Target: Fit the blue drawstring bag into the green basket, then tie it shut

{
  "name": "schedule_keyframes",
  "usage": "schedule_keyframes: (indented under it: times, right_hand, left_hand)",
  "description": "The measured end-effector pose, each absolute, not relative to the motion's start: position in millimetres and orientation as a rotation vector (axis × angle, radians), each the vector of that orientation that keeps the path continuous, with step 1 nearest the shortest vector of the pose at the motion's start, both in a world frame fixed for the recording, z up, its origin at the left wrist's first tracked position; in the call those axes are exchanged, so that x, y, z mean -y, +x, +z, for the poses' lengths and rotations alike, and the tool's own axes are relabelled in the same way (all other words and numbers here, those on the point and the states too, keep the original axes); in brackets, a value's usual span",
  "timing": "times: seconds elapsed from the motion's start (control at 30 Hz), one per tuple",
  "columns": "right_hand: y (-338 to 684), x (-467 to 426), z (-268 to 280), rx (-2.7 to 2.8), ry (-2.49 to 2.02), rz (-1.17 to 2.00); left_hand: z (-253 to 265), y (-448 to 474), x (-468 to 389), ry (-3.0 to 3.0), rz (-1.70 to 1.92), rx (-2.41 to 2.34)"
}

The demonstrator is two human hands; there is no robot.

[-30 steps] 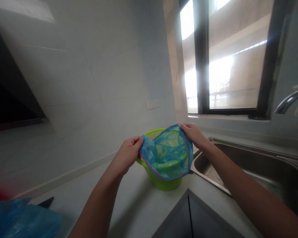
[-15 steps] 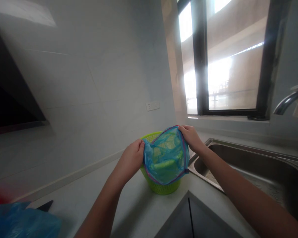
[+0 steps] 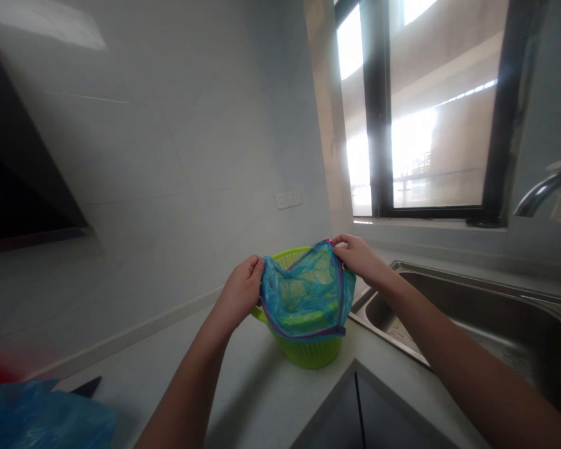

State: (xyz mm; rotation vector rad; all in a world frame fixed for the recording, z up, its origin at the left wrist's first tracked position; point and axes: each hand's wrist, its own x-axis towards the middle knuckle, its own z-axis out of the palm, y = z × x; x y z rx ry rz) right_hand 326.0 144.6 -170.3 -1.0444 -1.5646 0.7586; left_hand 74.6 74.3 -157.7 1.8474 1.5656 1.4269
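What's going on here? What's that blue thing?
A person's left hand and right hand are each pinching an edge of a see-through blue plastic bag with a purple-trimmed opening. The bag is spread across a bright green plastic basket with small holes, which stands on the pale countertop. How far the bag goes into the basket is hard to tell. A stainless steel sink is to the right.

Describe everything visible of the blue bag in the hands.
The blue bag looks like thin, wrinkled, see-through plastic, edged with a purple band. The left hand and right hand pinch it at opposite sides, its upper edge dipping between them. It partly hides the green basket; whether it reaches inside is unclear.
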Motion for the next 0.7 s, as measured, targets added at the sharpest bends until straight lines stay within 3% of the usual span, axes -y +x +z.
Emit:
schedule_keyframes:
  times: [0.33,0.53,0.7]
  right_hand:
    - [325,-154,-163,1.695,-1.077,0.821]
    - [322,-159,-144,2.004,-1.114,0.892]
    - [308,-161,-148,1.931,-0.736,0.865]
  left_hand:
    - [-152,69,-110,1.173,1.723,-1.169]
    - [-128,89,-124,0.828,1.714,-0.98]
    - [-127,94,-126,0.807,1.687,-0.913]
